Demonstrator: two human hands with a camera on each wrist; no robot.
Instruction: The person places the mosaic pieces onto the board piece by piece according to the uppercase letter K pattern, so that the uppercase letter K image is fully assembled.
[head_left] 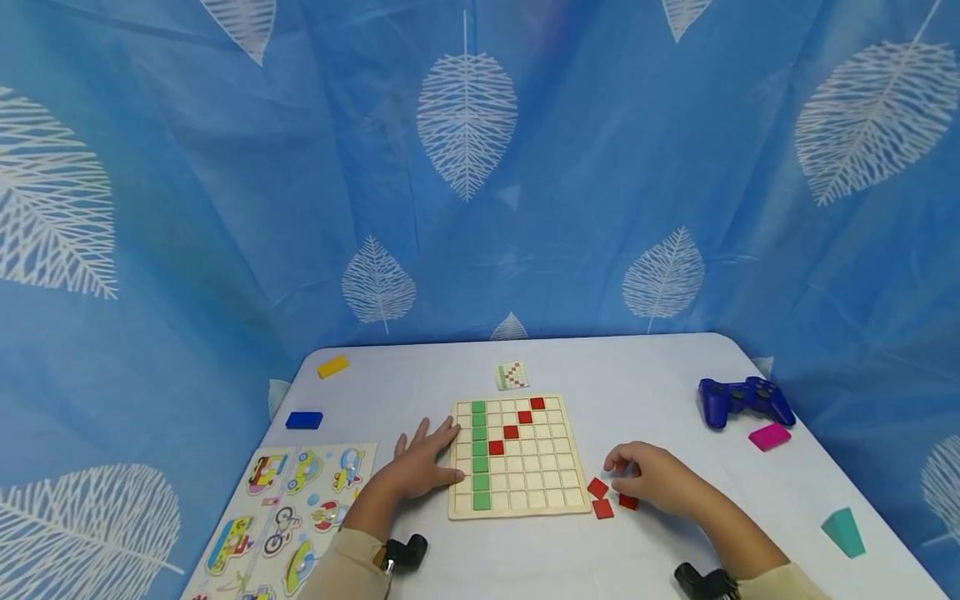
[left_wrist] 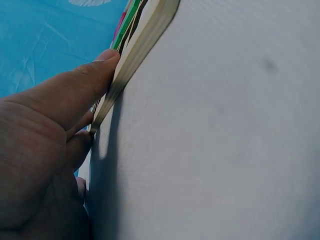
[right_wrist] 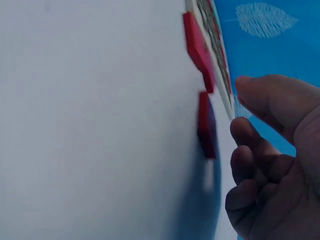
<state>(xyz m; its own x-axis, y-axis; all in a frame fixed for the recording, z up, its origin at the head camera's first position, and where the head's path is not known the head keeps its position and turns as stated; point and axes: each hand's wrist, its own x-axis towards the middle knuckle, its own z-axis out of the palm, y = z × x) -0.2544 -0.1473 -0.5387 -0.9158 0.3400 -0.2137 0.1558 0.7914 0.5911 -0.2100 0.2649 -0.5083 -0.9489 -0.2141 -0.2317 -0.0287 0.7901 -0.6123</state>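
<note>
A wooden grid board (head_left: 534, 481) lies mid-table, with a column of green tiles (head_left: 480, 463) near its left side and a slanting row of red tiles (head_left: 511, 432). My left hand (head_left: 422, 465) rests at the board's left edge, fingers spread; its thumb (left_wrist: 95, 75) touches the rim in the left wrist view. Beside the board's lower right corner lie several loose red tiles (head_left: 603, 508). Just over them is my right hand (head_left: 652, 477), fingers loosely bent. In the right wrist view, a gap shows between thumb and forefinger, with nothing held, close to a red tile (right_wrist: 206, 125).
A small pattern card (head_left: 512, 376) lies behind the board. At left are a picture puzzle (head_left: 258, 461), a blue block (head_left: 303, 420) and a yellow block (head_left: 332, 367). Rightward lie a blue game controller (head_left: 742, 400), a pink block (head_left: 769, 437) and a teal block (head_left: 844, 532).
</note>
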